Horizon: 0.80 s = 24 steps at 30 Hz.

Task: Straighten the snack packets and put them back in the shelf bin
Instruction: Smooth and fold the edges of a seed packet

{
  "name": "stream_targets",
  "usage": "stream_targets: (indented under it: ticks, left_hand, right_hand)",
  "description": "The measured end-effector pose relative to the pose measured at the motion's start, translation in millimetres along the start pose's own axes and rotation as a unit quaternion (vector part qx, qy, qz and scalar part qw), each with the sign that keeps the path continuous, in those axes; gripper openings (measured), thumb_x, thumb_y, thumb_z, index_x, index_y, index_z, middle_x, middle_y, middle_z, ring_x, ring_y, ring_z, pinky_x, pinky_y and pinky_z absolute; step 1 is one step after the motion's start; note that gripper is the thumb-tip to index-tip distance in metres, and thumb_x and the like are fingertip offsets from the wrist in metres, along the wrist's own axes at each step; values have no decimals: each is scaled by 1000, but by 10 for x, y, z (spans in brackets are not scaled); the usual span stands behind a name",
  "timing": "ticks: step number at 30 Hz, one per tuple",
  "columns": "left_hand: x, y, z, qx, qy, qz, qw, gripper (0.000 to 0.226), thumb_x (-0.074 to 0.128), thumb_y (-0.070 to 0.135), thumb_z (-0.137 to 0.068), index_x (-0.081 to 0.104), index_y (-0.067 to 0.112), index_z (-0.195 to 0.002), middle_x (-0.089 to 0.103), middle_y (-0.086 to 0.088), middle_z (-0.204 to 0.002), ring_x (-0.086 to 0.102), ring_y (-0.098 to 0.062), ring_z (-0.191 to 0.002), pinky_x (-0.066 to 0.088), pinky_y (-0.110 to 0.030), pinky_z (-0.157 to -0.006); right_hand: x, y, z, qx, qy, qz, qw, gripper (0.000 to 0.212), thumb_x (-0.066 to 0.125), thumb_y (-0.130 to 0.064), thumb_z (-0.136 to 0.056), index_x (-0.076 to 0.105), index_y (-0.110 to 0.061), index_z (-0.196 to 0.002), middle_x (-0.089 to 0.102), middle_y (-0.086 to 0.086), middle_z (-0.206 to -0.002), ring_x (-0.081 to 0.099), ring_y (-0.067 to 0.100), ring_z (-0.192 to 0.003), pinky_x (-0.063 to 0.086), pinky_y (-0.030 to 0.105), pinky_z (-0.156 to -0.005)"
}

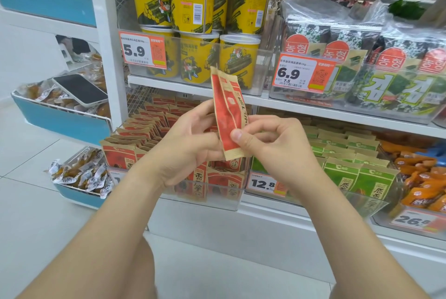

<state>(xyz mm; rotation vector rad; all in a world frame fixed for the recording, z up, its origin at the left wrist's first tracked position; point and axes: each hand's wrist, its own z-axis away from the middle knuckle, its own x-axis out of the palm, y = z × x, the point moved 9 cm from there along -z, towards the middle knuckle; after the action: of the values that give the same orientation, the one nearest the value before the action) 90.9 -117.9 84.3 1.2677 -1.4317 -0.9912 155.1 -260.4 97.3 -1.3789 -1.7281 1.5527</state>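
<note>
Snack packets [226, 115] were held upright just above the shelf bin [217, 204]; fingers of left hand [190, 144] and right hand [272, 144] were clamped on their lower end; straightening was judged in hand; next, edges likely needed squaring, then lowering into that bin.

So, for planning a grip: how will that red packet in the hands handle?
Probably light: a mere pinch from the left hand and right hand holds the red packet. Likely floppy: its flat paper looks creased.
</note>
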Motion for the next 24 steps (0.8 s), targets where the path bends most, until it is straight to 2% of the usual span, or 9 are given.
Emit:
stream_targets:
  ticks: [2,4,9,12,14,17,19,21,24]
  left_hand:
    - [9,-31,-14,-18,18,30,999,53,55,9,-101,54,18,-153,69,-14,-144,65,-39,-134,60,-58,-98]
    - [-9,-54,-22,-23,48,-12,998,37,53,26,-114,56,24,-151,73,-8,-139,68,-36,-130,61,-54,-95]
    - [31,-65,-37,-4,61,-99,993,38,44,23,-117,58,32,-151,74,-1,-136,74,-28,-118,56,-61,-96]
    - [-8,-105,-36,-34,72,-70,994,38,39,17,-118,63,27,-147,75,-4,-135,73,-26,-124,54,-65,-107]
    - [24,-136,-30,-57,59,-43,996,40,37,14,-118,64,21,-146,75,-8,-136,71,-29,-127,53,-64,-109]
    - [62,-139,-34,-60,71,-37,995,39,37,12,-117,66,18,-143,77,-8,-131,73,-28,-124,54,-60,-109]
    - [-10,-61,-34,-17,131,-115,985,34,46,14,-115,62,24,-144,78,-1,-126,76,-18,-116,59,-55,-104]
    - [-59,72,8,46,186,-175,966,40,61,21,-110,54,30,-149,76,6,-125,75,-11,-113,62,-47,-99]
    - [-11,194,51,106,204,-268,936,38,72,38,-104,62,33,-141,75,14,-124,72,-8,-115,59,-44,-100]
  right_hand:
    - [8,-50,-7,-40,9,146,988,14,91,-41,-83,81,-38,-73,63,-18,-120,71,7,-98,56,22,-81]
    - [54,-68,6,-64,8,238,969,22,90,-55,-77,76,-40,-69,54,-16,-119,60,5,-108,51,26,-86]
    - [69,-110,71,-58,44,298,952,58,88,-71,-60,56,-28,-83,45,-15,-107,54,-3,-89,52,32,-74]
    - [-82,-184,50,-83,81,211,970,58,89,-57,-79,51,-30,-114,62,-12,-94,61,1,-81,50,23,-67]
    - [-256,-122,-5,-62,110,137,983,48,79,-50,-93,55,-31,-130,71,-5,-82,67,4,-76,54,25,-69]
    - [-286,-8,-91,-34,90,79,992,16,66,-41,-105,75,-29,-111,77,-11,-84,69,3,-75,56,33,-71]
    - [-209,44,-98,-24,70,37,997,16,65,-33,-107,77,-26,-100,77,-16,-84,69,2,-75,55,32,-70]
    - [-160,16,-81,-51,78,40,995,15,67,-31,-107,78,-24,-99,80,-10,-86,74,13,-80,60,42,-73]
    - [-110,-125,-4,-120,105,69,985,17,65,-31,-106,79,-25,-100,77,-5,-82,70,21,-76,59,46,-73]
